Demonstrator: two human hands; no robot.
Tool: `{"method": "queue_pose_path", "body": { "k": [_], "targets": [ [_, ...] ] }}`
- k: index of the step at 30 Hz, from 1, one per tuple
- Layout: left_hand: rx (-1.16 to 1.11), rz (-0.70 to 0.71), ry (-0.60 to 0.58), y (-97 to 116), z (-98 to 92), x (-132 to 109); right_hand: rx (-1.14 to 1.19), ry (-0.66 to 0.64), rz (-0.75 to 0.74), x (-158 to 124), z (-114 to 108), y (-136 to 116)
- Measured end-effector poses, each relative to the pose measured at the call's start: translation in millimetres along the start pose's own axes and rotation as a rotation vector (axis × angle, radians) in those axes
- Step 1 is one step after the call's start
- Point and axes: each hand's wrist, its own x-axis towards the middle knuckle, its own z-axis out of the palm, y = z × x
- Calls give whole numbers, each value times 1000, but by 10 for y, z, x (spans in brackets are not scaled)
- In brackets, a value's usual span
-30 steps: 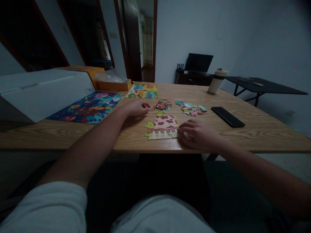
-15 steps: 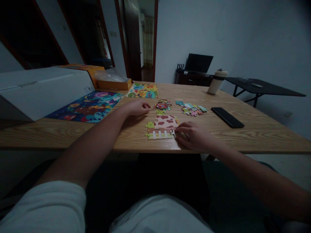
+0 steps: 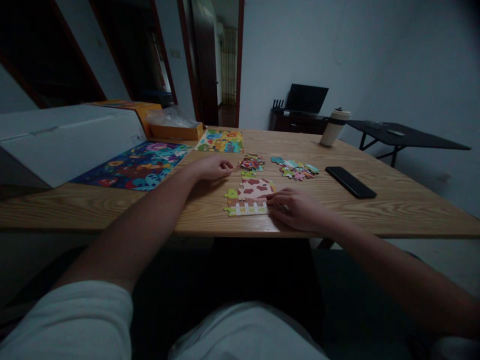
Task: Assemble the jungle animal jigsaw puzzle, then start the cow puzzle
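A partly joined jigsaw puzzle (image 3: 256,189) lies near the table's front edge, showing a pink-and-brown spotted pattern above a white fence. At its lower right edge is my right hand (image 3: 296,207), its fingers closed on a puzzle piece mostly hidden under the fingertips. My left hand (image 3: 214,167) rests on the wood left of the puzzle, fingers loosely curled and apart, with nothing visible in them. Just beyond its fingertips sits a heap of mixed puzzle pieces (image 3: 252,162). A second, looser spread of pieces (image 3: 299,169) lies to the right.
A black phone (image 3: 350,181) and a cream tumbler (image 3: 335,127) stand to the right on the wooden table (image 3: 405,210). Leftward are a dark blue picture sheet (image 3: 138,165), a yellow animal picture (image 3: 221,140), a white box (image 3: 71,142) and an orange tray (image 3: 178,131) with clear plastic.
My right hand has shifted slightly left, bringing the puzzle piece against the puzzle's lower right edge; the piece is now more covered by the fingers. My left hand stays almost still.
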Motion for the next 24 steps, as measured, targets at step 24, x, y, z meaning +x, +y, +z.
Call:
{"method": "queue_pose_path", "body": {
  "k": [24],
  "targets": [
    [6, 361, -195, 440, 61, -150, 218, 309, 452, -191, -329, 566]
  ]
}}
